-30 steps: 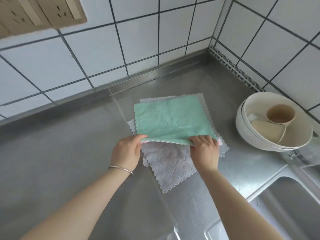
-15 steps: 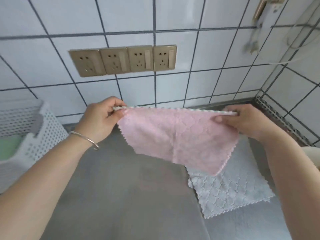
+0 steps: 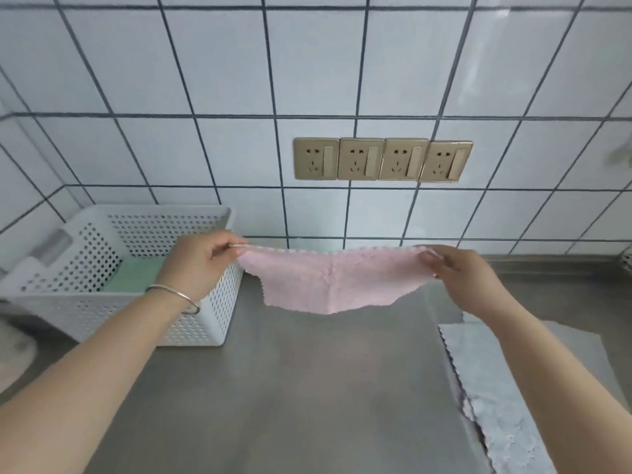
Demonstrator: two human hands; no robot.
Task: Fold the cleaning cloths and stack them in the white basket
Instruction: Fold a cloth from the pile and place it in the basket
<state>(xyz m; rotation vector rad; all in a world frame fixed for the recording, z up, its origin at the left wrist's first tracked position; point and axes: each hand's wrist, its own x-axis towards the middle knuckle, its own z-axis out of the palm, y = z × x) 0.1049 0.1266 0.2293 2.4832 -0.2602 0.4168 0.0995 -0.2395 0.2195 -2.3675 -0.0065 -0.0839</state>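
Both hands are up above the steel surface, stretching a pink cloth between them; left hand pinches the cloth's upper left corner between thumb and fingers, right hand pinches the upper right corner the same way. The pink cloth hangs in the air with its top edge roughly level and slightly sagging, lower edge drooping to a rounded point, not touching the surface. A thin metal bracelet sits on the left wrist. White basket, perforated plastic, stands on the surface at the left against the tiled wall; the left hand is in front of its right side. A green cloth lies flat inside the basket. At lower right a grey-white cloth with scalloped edge lies flat on the surface, partly hidden by the right forearm; a sliver of pinkish fabric shows under its left edge, cannot tell what it is. Row of four gold-toned wall sockets on the tiles above the pink cloth
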